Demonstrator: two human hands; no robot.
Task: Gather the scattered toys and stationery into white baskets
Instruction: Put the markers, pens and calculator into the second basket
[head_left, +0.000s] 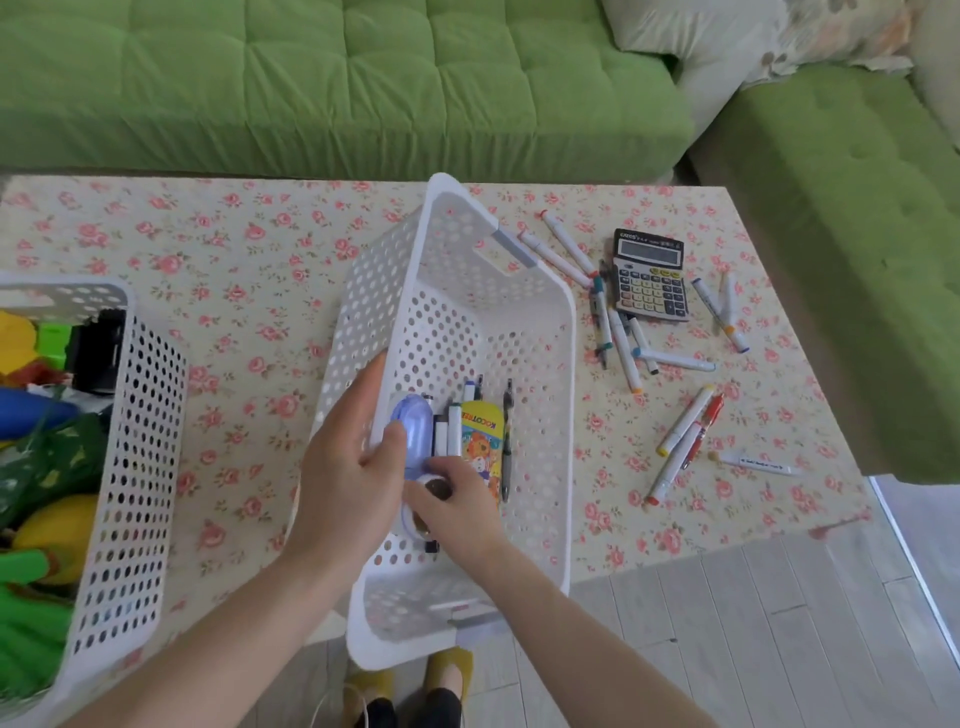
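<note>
A white perforated basket (519, 322) sits tilted at the middle of the table, its near end past the table's edge. My left hand (348, 462) grips its left rim, thumb inside. My right hand (452, 506) is inside the basket and pinches a round tape roll (434, 488) beside a pale purple dispenser (415, 431). Markers, a pen and a yellow cartoon case (483, 436) lie on the basket floor. A second white basket (135, 415) at the left holds plastic toys. Loose markers (623, 348) and a calculator (652, 275) lie on the table to the right.
The table has a floral cloth (234, 312). A green sofa (337, 78) runs behind it and along the right side. More markers and a red pen (685, 441) lie near the table's right front corner. Pale floorboards (753, 623) and my feet show below.
</note>
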